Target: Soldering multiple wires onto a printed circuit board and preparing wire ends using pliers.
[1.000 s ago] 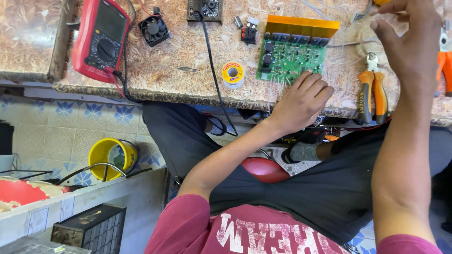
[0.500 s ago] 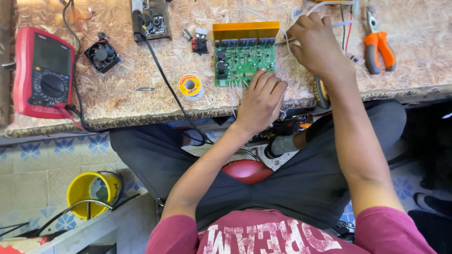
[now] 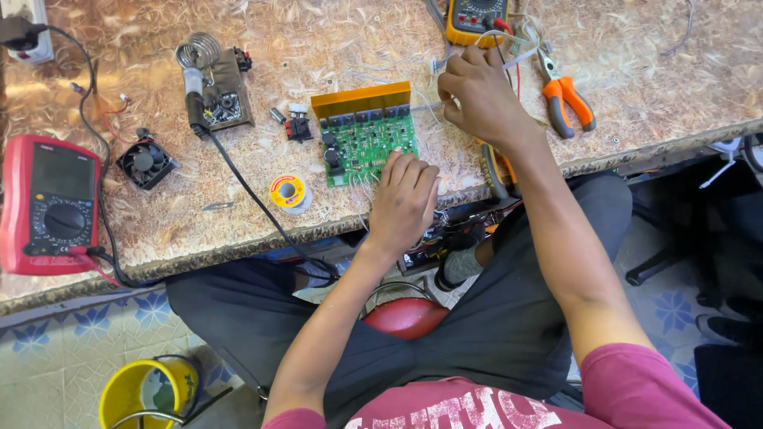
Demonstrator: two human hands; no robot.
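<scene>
A green circuit board [image 3: 367,141] with an orange strip along its far edge lies on the brown worktable [image 3: 334,48]. My left hand [image 3: 404,200] rests palm down at the board's near right corner, fingers curled over thin white wires. My right hand [image 3: 478,97] is just right of the board, fingers pinched on thin white wires that run from it. A solder spool [image 3: 288,191] sits left of my left hand. A soldering iron [image 3: 193,97] rests in its coil stand, its black cable trailing off the table's near edge.
A red multimeter [image 3: 49,205] lies at the left and a yellow one [image 3: 475,17] at the far edge. Also here: a small black fan [image 3: 146,164], orange-handled pliers [image 3: 563,97], a red stool [image 3: 407,316] between my knees, and a yellow bucket [image 3: 145,394] on the tiled floor.
The view has swung right and closer. My right hand came down from high at the right to the wires beside the board. My left hand stays at the board's near edge.
</scene>
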